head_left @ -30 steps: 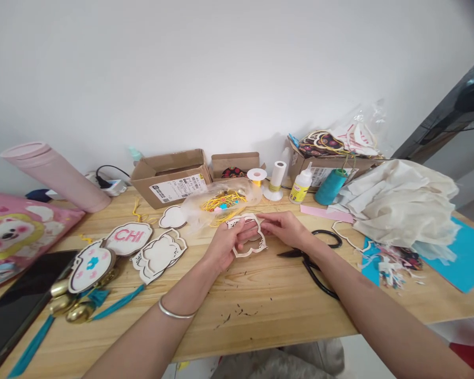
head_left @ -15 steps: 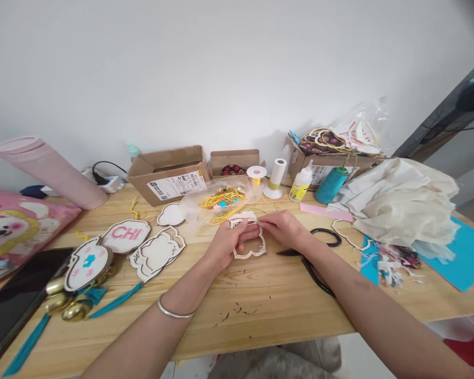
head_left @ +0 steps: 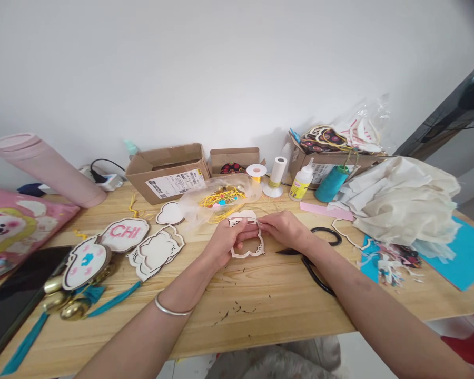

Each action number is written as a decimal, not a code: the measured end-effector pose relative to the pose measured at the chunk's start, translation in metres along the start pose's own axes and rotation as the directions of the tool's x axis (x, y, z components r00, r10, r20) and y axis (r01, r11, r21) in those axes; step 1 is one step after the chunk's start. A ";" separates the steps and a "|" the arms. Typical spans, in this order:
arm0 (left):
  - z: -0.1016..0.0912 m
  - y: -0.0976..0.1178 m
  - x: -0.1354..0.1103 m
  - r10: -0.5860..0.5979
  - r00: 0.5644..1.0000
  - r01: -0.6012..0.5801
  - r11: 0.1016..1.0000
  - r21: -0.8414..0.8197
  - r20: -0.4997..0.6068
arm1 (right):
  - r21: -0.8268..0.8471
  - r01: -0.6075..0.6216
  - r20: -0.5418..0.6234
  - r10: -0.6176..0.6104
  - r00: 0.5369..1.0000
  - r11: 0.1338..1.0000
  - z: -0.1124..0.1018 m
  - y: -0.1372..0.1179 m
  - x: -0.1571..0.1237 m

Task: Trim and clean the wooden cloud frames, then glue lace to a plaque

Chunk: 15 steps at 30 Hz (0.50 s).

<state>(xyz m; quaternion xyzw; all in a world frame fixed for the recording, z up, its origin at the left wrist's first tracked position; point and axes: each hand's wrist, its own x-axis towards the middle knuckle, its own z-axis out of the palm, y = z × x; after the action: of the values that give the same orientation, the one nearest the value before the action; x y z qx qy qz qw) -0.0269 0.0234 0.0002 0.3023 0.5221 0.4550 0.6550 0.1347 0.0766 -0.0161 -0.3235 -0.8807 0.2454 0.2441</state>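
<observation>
A: Left hand (head_left: pixel 225 243), bracelet at the wrist: clamped on what?

B: Closed on the left side of a pale wooden cut-out frame (head_left: pixel 248 247), thumb over its top edge. Held just above the counter (head_left: pixel 260 310), near the middle, somewhat toward the far edge.

A: Right hand (head_left: pixel 286 229)?

B: Fingertips pinched together on the top right of the same frame, meeting the left hand's fingers there.

A: Directly beside the right hand?

B: Black scissors (head_left: pixel 318 263), flat on the counter, partly hidden under the right forearm.

A: Behind the frame, toward the far edge?

B: Clear bag of yellow cord (head_left: pixel 221 200), then a brown cardboard box (head_left: pixel 168 172), a white spool (head_left: pixel 276 179), a glue bottle (head_left: pixel 300 183) and a teal thread cone (head_left: pixel 329 184).

A: Toward the left edge?

B: Stacked blank cut-outs (head_left: pixel 156 252), a plaque lettered CHI (head_left: pixel 124 232), a round piece with brass bells (head_left: pixel 85 263) and a teal tassel (head_left: pixel 110 302); a pink flask (head_left: pixel 47 168) lying near the far left corner.

A: Toward the right edge?

B: Heap of cream cloth (head_left: pixel 403 205) over a blue sheet (head_left: pixel 472 258).
</observation>
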 end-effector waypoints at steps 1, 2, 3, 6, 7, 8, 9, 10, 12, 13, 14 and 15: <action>0.000 0.001 0.000 -0.004 1.000 0.004 1.000 -0.001 -0.008 | 0.033 0.012 -0.002 -0.012 1.000 0.999 0.000 0.002 -0.001; 0.000 0.001 0.000 -0.009 1.000 0.009 1.000 -0.001 -0.015 | 0.049 0.023 0.002 -0.023 1.000 0.999 -0.001 0.003 -0.001; -0.001 0.001 0.000 -0.014 1.000 0.014 1.000 -0.001 -0.016 | 0.044 0.031 0.009 -0.032 0.999 0.999 -0.001 0.003 -0.001; -0.002 0.000 0.002 -0.020 1.000 0.020 1.000 -0.003 0.000 | -0.076 0.036 0.038 -0.033 0.999 0.996 -0.003 0.000 0.000; -0.003 -0.001 0.002 -0.018 1.000 0.018 1.000 -0.002 0.004 | -0.133 0.034 0.049 -0.028 0.998 0.991 -0.003 -0.001 0.001; -0.003 -0.001 0.003 -0.013 1.000 0.013 1.000 -0.002 0.004 | -0.193 0.033 0.062 -0.022 0.998 0.981 -0.002 -0.003 0.001; -0.003 -0.002 0.003 -0.009 1.000 0.009 1.000 0.001 0.000 | -0.249 0.035 0.074 -0.018 0.997 0.968 -0.002 -0.004 0.001; -0.003 -0.003 0.003 -0.003 1.000 0.003 1.000 0.004 -0.002 | -0.299 0.040 0.084 -0.015 0.996 0.954 0.000 -0.005 0.001; -0.003 -0.003 0.003 0.008 1.000 -0.008 1.000 0.013 -0.005 | -0.368 0.050 0.092 -0.017 0.996 0.928 0.002 -0.006 0.001; -0.002 -0.003 0.003 0.010 1.000 -0.009 1.000 0.018 -0.009 | -0.390 0.054 0.091 -0.020 0.996 0.919 0.004 -0.005 0.001; -0.002 -0.003 0.003 0.009 1.000 -0.008 1.000 0.023 -0.017 | -0.407 0.056 0.088 -0.022 0.996 0.912 0.006 -0.004 0.000; -0.001 -0.002 0.003 0.005 1.000 -0.004 1.000 0.027 -0.025 | -0.423 0.058 0.084 -0.024 0.996 0.904 0.007 -0.003 0.000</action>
<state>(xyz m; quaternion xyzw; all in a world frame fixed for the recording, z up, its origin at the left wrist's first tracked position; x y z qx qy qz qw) -0.0272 0.0252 -0.0033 0.3066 0.5358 0.4530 0.6432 0.1291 0.0728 -0.0193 -0.3407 -0.9282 0.0546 0.1389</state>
